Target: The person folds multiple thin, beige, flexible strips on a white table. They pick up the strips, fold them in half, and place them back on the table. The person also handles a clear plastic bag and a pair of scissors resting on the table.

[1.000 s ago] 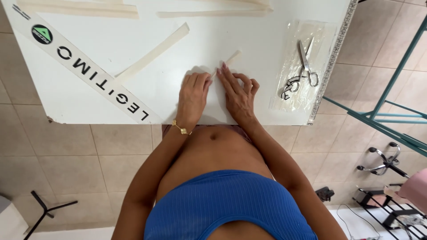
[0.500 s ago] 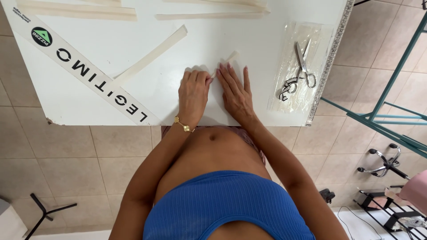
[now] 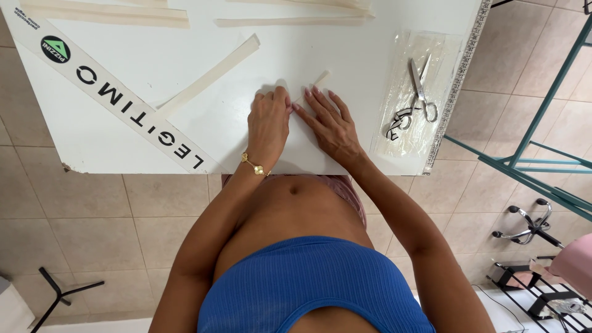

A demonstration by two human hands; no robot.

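Beige floor tiles surround a white table seen from above. Both hands lie flat on a white sheet at the near edge. The left hand presses down with its fingers close together, holding nothing. The right hand has its fingers slightly spread, their tips touching a short cream strip that pokes out just beyond them. A longer cream strip lies slanted to the left, beside a white printed band. Well to the right, scissors rest on a clear plastic bag near a ruler edge. A gold bracelet circles the left wrist.
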